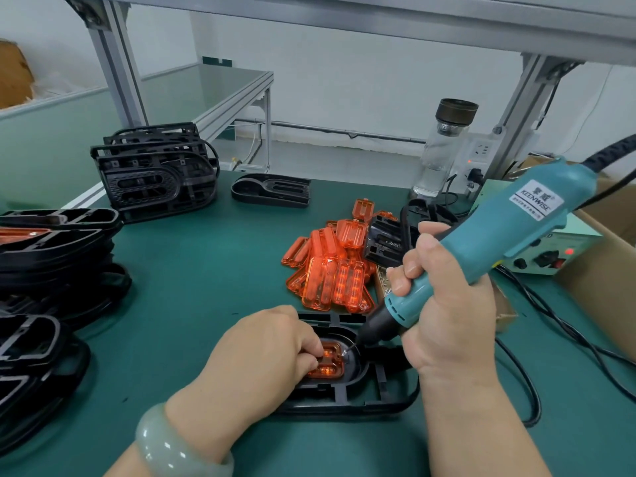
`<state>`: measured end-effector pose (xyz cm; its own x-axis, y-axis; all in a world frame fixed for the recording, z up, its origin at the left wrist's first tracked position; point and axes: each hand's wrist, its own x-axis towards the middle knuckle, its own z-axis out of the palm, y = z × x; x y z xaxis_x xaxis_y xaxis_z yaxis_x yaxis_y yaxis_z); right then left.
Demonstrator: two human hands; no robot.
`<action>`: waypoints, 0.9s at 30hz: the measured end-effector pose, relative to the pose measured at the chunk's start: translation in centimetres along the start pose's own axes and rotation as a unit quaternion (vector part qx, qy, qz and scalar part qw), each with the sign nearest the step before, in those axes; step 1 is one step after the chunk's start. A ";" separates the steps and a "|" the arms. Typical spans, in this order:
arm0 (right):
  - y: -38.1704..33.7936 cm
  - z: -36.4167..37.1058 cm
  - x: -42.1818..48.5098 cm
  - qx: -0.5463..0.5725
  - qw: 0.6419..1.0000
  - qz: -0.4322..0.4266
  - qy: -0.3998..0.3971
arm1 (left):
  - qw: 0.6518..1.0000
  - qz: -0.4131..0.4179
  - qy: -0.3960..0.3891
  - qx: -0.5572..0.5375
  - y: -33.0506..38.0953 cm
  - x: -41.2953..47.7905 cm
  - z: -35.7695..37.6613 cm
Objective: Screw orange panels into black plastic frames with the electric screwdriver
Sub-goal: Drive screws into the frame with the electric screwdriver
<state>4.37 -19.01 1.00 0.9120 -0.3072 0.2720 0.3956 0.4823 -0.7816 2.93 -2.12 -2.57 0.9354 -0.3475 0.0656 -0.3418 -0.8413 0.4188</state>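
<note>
A black plastic frame [385, 394] lies flat on the green mat in front of me, with an orange panel [328, 368] seated in its oval recess. My left hand [265, 352] rests on the frame, its curled fingertips pressing down on the panel. My right hand [444, 304] grips the teal electric screwdriver [488, 242], tilted down to the left. Its bit tip [349, 347] touches the panel's upper right corner.
A heap of loose orange panels [330, 270] lies just behind the frame. Stacks of black frames [155, 173] stand at the back left and along the left edge [51, 256]. A glass bottle [444, 149], a power box [550, 249] and cables [557, 332] sit on the right.
</note>
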 end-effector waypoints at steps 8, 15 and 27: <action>0.1 0.3 -0.3 -0.017 1.000 -0.004 -0.019 | 1.000 0.003 0.004 -0.005 0.0 0.0 0.0; 0.3 0.5 -0.5 -0.030 0.998 -0.005 -0.050 | 1.000 0.001 0.014 -0.008 0.0 0.1 0.1; 0.6 1.5 -0.5 -0.058 0.966 0.025 -0.249 | 1.000 0.011 0.010 0.004 0.1 0.1 0.0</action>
<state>4.30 -17.32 1.18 0.8799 0.1611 0.4469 0.3621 0.3815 -0.8505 2.96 -2.17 -2.51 0.9290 -0.3582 0.0930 -0.3636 -0.8367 0.4096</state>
